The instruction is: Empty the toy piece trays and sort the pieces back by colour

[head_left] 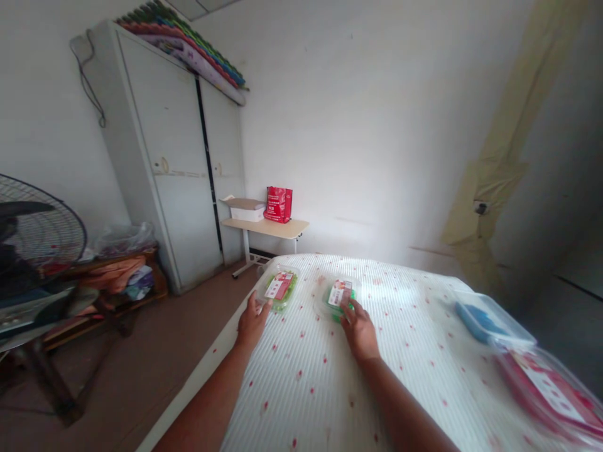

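Spotted cover (306, 376): ribbed, white with red spots; landmark for all places below.
Left hand (252, 323): over the cover's left side, fingertips at the near-left edge of the light-green box (281, 287); digits parted, whether they pinch it cannot be told.
Right hand (362, 333): over the cover's middle, bent fingers touching the near-right edge of the dark-green box (342, 293); firmness of hold cannot be told.
Both boxes: clear plastic, red-and-white labels up, lying flat on the cover, apart.
Blue box (490, 319): clear-walled, blue contents, at the cover's right side.
Pink box (549, 389): red and white label, at the cover's near-right, just beside the blue box.
Side table (268, 227): beyond the cover's far-left corner, bearing a white carton (247, 214) and a red bag (279, 204).
Cabinet (176, 150): beyond the cover to the left, rolled mats (183, 53) on top.
Wire-caged fan (38, 226): well left of the cover.
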`<state>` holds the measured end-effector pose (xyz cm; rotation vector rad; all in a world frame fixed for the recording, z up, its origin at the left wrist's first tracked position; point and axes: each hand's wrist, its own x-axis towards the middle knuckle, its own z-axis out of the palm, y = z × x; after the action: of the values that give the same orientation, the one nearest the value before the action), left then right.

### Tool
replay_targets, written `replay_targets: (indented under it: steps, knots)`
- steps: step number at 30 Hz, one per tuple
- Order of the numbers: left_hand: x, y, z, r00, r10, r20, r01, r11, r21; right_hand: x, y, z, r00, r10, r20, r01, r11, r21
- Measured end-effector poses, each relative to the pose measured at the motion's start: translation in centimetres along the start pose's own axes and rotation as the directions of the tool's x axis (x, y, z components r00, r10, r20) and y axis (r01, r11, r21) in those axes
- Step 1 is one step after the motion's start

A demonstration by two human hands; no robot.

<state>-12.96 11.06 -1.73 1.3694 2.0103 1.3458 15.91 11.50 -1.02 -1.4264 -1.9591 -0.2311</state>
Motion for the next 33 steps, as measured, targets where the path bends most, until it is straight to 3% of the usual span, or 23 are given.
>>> replay_targets:
  steps: [4, 8, 14, 18, 22, 24, 29, 31, 33]
  knots:
    - [-0.4, 0.6, -0.2, 1.0, -0.018, 0.004, 0.018, 0.998, 0.055, 1.4, -4.3, 1.8, 0.998, -0.024, 0.06, 0.022, 0.999, 0.034]
    - [-0.7, 1.1, -0.4, 1.0, -0.028, -0.011, 0.029, 0.995, 0.099, 1.9, -6.5, 2.3, 0.991, -0.021, 0.13, 0.017, 0.999, 0.03]
    - [-0.7, 1.4, -0.5, 1.0, -0.025, -0.007, 0.026, 0.99, 0.139, 1.3, -7.0, 0.4, 0.976, -0.03, 0.215, 0.031, 1.0, -0.001]
    - [-0.7, 1.4, -0.6, 1.0, -0.026, 0.009, 0.024, 0.988, 0.155, 1.0, -6.0, -1.6, 0.932, -0.064, 0.358, 0.069, 0.998, -0.001]
    - [-0.4, 1.4, -0.7, 1.0, -0.03, 0.005, 0.029, 0.986, 0.165, 1.4, -1.9, -4.7, 0.931, -0.024, 0.365, 0.082, 0.986, -0.145]
    - [-0.3, 1.3, -0.7, 1.0, -0.027, -0.007, 0.028, 0.984, 0.175, 1.7, 1.3, -6.9, 0.94, 0.093, 0.33, 0.002, 0.96, -0.278]
    - [-0.4, 1.6, -0.7, 0.998, -0.019, -0.054, 0.031, 0.971, 0.239, 2.4, 10.2, -13.2, 0.932, 0.298, 0.205, -0.189, 0.884, -0.427]
    - [-0.6, 1.7, -0.8, 0.998, -0.012, -0.059, 0.026, 0.968, 0.249, 2.4, 13.7, -15.5, 0.889, 0.445, 0.105, -0.323, 0.774, -0.545]
    - [-0.7, 1.8, -0.8, 0.998, -0.008, -0.06, 0.023, 0.967, 0.252, 2.1, 17.0, -17.4, 0.807, 0.589, 0.035, -0.451, 0.654, -0.607]
